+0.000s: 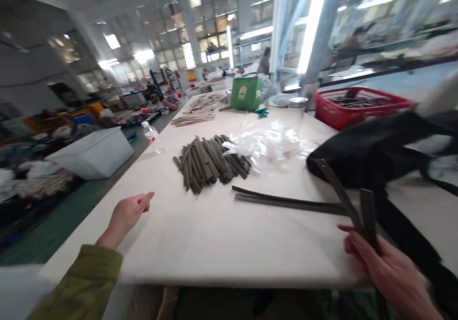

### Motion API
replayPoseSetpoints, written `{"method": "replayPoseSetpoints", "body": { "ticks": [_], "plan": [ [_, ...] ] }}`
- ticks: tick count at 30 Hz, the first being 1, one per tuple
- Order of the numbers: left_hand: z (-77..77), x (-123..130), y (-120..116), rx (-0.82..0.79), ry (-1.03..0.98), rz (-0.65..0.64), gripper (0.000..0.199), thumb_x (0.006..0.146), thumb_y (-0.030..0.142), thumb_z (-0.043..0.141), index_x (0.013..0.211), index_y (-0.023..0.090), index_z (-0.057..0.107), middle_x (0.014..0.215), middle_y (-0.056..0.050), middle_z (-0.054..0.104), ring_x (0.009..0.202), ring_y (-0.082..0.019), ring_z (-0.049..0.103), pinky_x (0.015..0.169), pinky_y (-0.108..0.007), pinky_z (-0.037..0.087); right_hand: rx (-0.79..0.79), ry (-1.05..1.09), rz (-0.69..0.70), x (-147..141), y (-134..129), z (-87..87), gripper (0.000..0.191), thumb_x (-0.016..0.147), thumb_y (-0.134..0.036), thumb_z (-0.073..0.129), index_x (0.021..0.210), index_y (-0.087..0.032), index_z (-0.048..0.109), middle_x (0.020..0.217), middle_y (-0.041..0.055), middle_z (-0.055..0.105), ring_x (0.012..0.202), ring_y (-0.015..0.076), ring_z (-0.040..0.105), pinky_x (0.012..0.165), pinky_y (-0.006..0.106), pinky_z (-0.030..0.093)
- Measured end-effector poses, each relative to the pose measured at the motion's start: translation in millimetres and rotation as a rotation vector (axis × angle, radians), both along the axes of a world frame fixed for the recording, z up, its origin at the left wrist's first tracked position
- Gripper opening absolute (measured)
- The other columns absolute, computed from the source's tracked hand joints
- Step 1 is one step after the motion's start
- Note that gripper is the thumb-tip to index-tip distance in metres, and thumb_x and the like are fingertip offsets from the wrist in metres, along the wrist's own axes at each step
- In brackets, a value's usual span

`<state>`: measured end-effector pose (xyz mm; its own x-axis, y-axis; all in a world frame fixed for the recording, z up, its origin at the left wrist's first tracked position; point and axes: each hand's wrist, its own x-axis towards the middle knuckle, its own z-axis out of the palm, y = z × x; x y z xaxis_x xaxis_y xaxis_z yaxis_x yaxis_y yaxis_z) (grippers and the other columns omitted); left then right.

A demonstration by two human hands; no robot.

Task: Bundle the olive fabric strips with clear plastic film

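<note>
My left hand hovers over the left part of the pale table. Its fingers are curled and pressed together, and nothing shows in them. At the right front, my right hand is closed around dark grey-brown strips, whose ends stick up past the fingers. Two more long dark strips lie flat and reach left from behind the held ones. Between the hands, farther back, spreads a pile of shorter dark strips. A heap of shiny white strips touches its right side.
Black fabric covers the table's right side, near a red basket of dark pieces. A lidded clear jar, green bag and flat strips stand or lie farther back. A plastic bottle is at the left edge.
</note>
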<state>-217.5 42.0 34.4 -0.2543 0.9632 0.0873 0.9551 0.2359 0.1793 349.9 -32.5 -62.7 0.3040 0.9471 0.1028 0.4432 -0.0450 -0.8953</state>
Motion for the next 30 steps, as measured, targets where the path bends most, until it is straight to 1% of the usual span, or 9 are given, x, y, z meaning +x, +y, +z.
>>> {"method": "replayPoseSetpoints", "body": {
  "ticks": [1,4,8,11,15,19,22,26,30],
  "plan": [
    [-1.1,21.1,11.1,0.000,-0.059,-0.073,0.052,0.085,0.059,0.035,0.061,0.021,0.061,0.062,0.000,0.066,0.062,-0.018,0.059,0.062,-0.027,0.040,-0.031,0.042,-0.003,-0.2,-2.7,2.8,0.033,0.087,-0.055,0.054,0.099,-0.027,0.068,0.066,0.0061,0.063,0.048,0.0169,0.053,0.041,0.028,0.044],
    [-3.5,104.3,37.4,0.009,-0.192,-0.443,0.038,0.084,0.053,0.046,0.086,0.022,0.069,0.089,0.000,0.072,0.081,-0.019,0.064,0.076,-0.027,0.046,0.015,0.110,-0.012,-10.3,-0.1,11.0,0.041,0.085,-0.057,0.053,0.099,-0.022,0.066,0.065,0.0032,0.059,0.042,0.0139,0.047,0.039,0.027,0.039],
    [-14.0,220.6,64.8,0.002,-0.220,-0.909,0.031,0.084,0.043,0.056,0.105,0.023,0.068,0.107,-0.004,0.069,0.095,-0.020,0.064,0.089,-0.029,0.046,0.021,0.136,0.014,-17.5,0.5,15.3,0.040,0.087,-0.053,0.050,0.099,-0.018,0.065,0.064,0.0006,0.058,0.043,0.0114,0.045,0.041,0.024,0.040],
    [-26.5,288.2,79.7,-0.029,-0.183,-1.047,0.032,0.082,0.040,0.061,0.109,0.022,0.067,0.107,-0.006,0.069,0.094,-0.020,0.065,0.088,-0.030,0.047,0.021,0.162,0.039,-15.4,-2.5,13.8,0.038,0.088,-0.051,0.049,0.101,-0.017,0.064,0.064,-0.0004,0.058,0.043,0.0109,0.046,0.042,0.023,0.040],
    [-42.1,344.6,92.8,-0.063,-0.150,-1.058,0.036,0.080,0.040,0.064,0.111,0.023,0.067,0.108,-0.004,0.069,0.091,-0.019,0.065,0.087,-0.028,0.046,0.031,0.189,0.043,-13.3,-4.3,13.4,0.036,0.090,-0.048,0.049,0.101,-0.018,0.063,0.065,-0.0012,0.058,0.044,0.0108,0.046,0.044,0.023,0.040],
    [-48.8,358.7,112.9,-0.068,-0.100,-0.874,0.025,0.082,0.039,0.060,0.098,0.023,0.072,0.095,-0.002,0.073,0.084,-0.016,0.065,0.077,-0.024,0.045,0.007,0.216,0.065,-12.2,-4.9,12.6,0.036,0.091,-0.048,0.047,0.104,-0.018,0.060,0.067,-0.0014,0.056,0.045,0.0112,0.046,0.045,0.024,0.039],
    [-43.9,342.0,131.2,-0.047,-0.033,-0.724,0.026,0.084,0.041,0.056,0.081,0.022,0.073,0.079,-0.005,0.073,0.075,-0.020,0.065,0.068,-0.027,0.043,-0.002,0.223,0.073,-10.7,-5.7,10.1,0.036,0.092,-0.048,0.045,0.105,-0.018,0.059,0.067,-0.0015,0.056,0.046,0.0113,0.046,0.045,0.024,0.039],
    [-34.5,307.9,149.0,-0.013,0.001,-0.525,0.041,0.085,0.052,0.047,0.078,0.021,0.072,0.075,-0.008,0.072,0.073,-0.023,0.064,0.063,-0.030,0.039,0.007,0.225,0.072,-9.0,-6.7,7.1,0.035,0.092,-0.049,0.046,0.104,-0.019,0.060,0.067,-0.0018,0.056,0.046,0.0113,0.047,0.045,0.024,0.040],
    [-41.4,296.1,159.1,-0.062,-0.026,-0.467,0.042,0.081,0.058,0.051,0.079,0.022,0.073,0.074,-0.006,0.073,0.072,-0.021,0.063,0.062,-0.028,0.038,0.011,0.232,0.072,-8.6,-6.2,4.3,0.033,0.093,-0.047,0.045,0.105,-0.020,0.061,0.067,-0.0021,0.056,0.046,0.0104,0.046,0.044,0.023,0.040]
  ]
}}
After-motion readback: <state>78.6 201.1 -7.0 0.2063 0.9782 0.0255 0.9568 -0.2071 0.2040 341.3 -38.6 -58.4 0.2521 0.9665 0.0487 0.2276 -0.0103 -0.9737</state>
